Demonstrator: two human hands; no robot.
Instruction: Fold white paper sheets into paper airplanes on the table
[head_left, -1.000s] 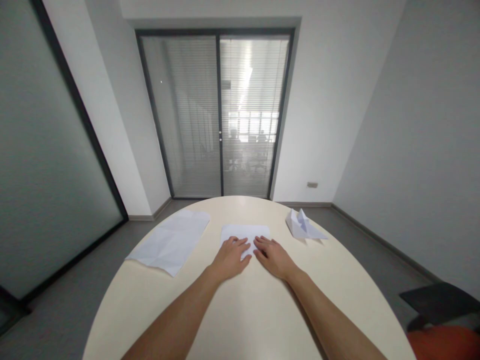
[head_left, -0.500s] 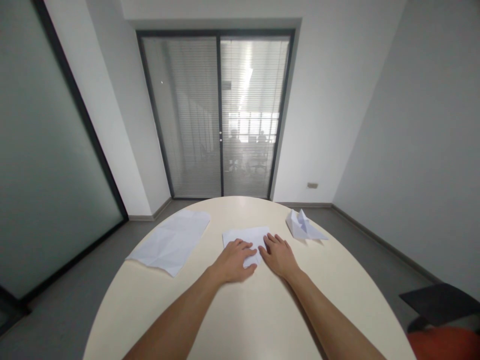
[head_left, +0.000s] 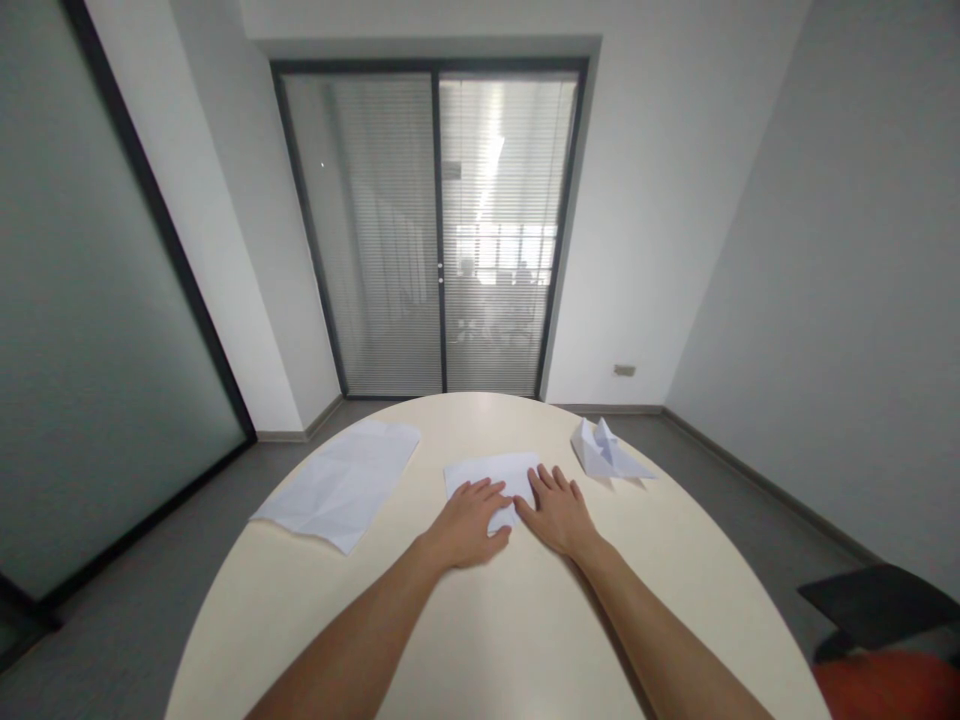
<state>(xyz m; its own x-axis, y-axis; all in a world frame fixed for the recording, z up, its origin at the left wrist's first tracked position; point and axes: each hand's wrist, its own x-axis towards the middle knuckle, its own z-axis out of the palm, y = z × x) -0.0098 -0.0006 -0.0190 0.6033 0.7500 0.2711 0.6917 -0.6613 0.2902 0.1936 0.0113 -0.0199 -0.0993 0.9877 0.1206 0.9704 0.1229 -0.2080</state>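
Note:
A folded white sheet of paper (head_left: 489, 472) lies flat in the middle of the round cream table (head_left: 495, 620). My left hand (head_left: 466, 523) rests on its near left part, fingers stretched flat. My right hand (head_left: 559, 510) lies flat on its near right edge, fingers spread. Both palms press down and nothing is gripped.
A creased, unfolded white sheet (head_left: 341, 483) lies at the table's left. A folded paper boat (head_left: 606, 452) sits at the right. A dark chair with an orange seat (head_left: 885, 640) stands at the lower right. Glass doors with blinds (head_left: 439, 230) are beyond the table.
My right hand has slid right along the sheet's near edge, and my left hand has crept forward and right. The sheet has turned slightly.

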